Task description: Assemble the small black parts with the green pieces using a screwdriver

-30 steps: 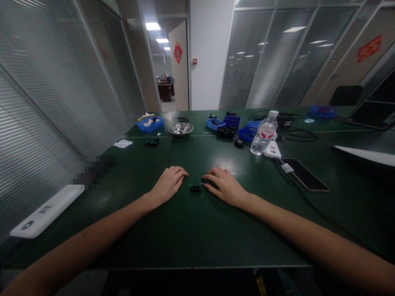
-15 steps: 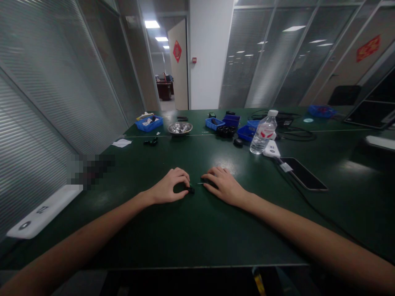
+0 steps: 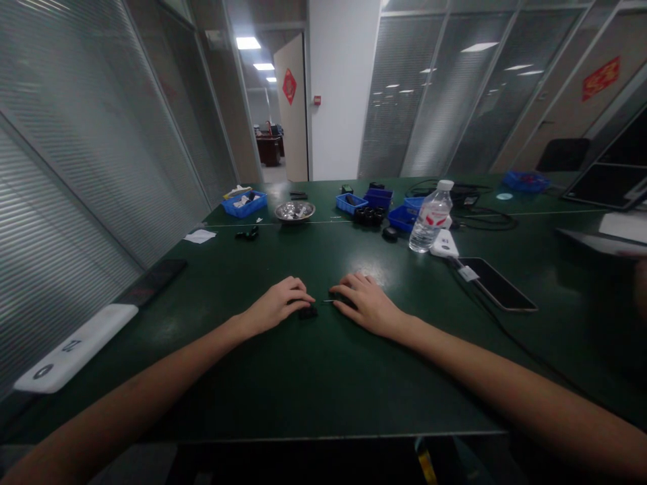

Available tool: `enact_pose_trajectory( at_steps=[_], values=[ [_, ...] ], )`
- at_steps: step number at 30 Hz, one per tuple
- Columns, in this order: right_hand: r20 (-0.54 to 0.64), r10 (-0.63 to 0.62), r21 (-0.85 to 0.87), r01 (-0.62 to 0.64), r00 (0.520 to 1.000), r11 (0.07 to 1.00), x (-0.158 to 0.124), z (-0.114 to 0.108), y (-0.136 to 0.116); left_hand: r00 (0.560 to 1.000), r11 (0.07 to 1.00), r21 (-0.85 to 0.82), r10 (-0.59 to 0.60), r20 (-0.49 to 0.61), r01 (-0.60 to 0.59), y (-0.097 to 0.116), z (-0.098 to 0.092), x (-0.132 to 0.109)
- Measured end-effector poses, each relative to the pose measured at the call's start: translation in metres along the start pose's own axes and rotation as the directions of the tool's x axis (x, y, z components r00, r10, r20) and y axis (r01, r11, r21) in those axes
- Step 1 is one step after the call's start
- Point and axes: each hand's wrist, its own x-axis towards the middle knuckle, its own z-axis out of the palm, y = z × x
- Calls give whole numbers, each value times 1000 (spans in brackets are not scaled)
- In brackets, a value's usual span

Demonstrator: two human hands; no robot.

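Note:
My left hand (image 3: 283, 301) is over the middle of the green table (image 3: 283, 384), its thumb and index fingertips pressed together. Whatever is between them, if anything, is too small to make out. Just under those fingertips is a small black part (image 3: 308, 312), partly covered by the thumb. My right hand (image 3: 366, 304) rests on the table across a short gap. A thin metal tool (image 3: 328, 301), like a needle or a fine bit, sticks out from its thumb and index finger toward my left hand. The rest of that tool is hidden by the hand.
Beyond my hands stand a metal bowl (image 3: 294, 211), a blue tray (image 3: 245, 204) and a water bottle (image 3: 431, 217). A phone (image 3: 498, 284) with a cable lies at right. At left is a white power bank (image 3: 75, 347). Another person's hand (image 3: 641, 283) shows at the right edge.
My left thumb and index finger have come together and moved slightly right, with the black part now lower beneath them. My right hand is unchanged. A person's hand has appeared at the right edge.

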Motion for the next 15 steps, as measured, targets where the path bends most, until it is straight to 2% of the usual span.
enact_pose_trajectory(
  at_steps=[7,10,15],
  values=[
    [9,-4,-6,4,1000,1000,1,0,1,999,1000,24,-3,-52,4,0,2,-1],
    [13,-5,-4,5,1000,1000,0,0,2,993,996,-21,-83,-86,81,-1,3,-2],
    [5,-7,-7,7,1000,1000,0,0,2,965,960,-198,-227,-130,199,5,-1,-2]
  ],
)
